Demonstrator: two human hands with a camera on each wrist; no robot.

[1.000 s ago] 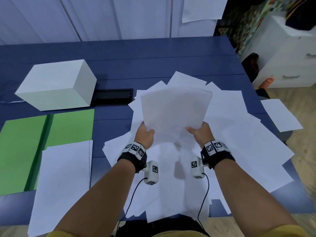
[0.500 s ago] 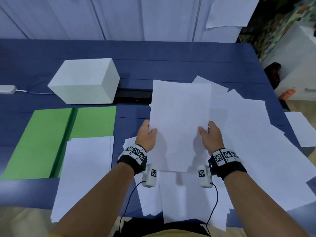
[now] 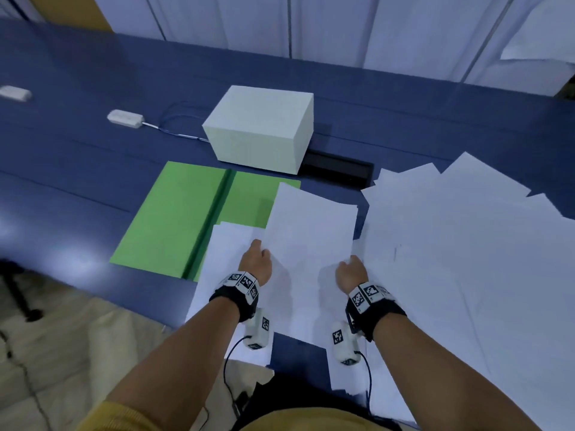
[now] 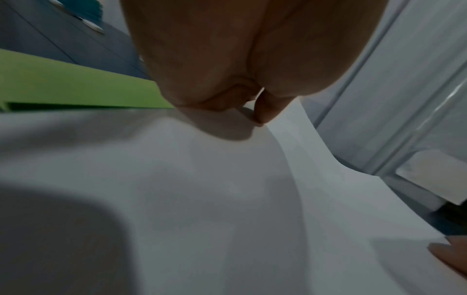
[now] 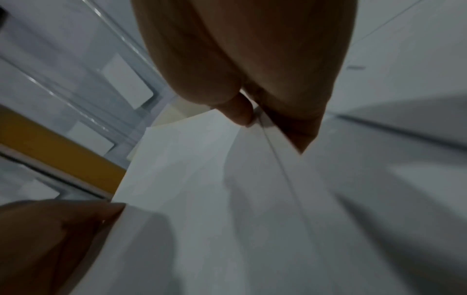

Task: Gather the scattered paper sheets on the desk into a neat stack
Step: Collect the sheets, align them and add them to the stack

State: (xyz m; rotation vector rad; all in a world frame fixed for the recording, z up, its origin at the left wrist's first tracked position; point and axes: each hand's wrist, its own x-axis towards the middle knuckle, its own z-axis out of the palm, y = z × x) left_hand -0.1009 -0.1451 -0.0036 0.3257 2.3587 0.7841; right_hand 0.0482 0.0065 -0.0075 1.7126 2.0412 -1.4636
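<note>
Sheets (image 3: 308, 241) being held over the stack (image 3: 224, 272) just right of the green folder (image 3: 174, 219) | left hand (image 3: 256, 264) and right hand (image 3: 350, 272) pinching the side edges, thumbs on top | risk: limp paper sagging, landing skewed | surface: blue desk (image 3: 93, 157), white box (image 3: 261, 129) beyond folder, pale panelled wall behind

fingers of left hand (image 3: 255, 263) — under held sheets (image 3: 311, 244) | scattered sheets (image 3: 466, 259) — cut off right
</note>
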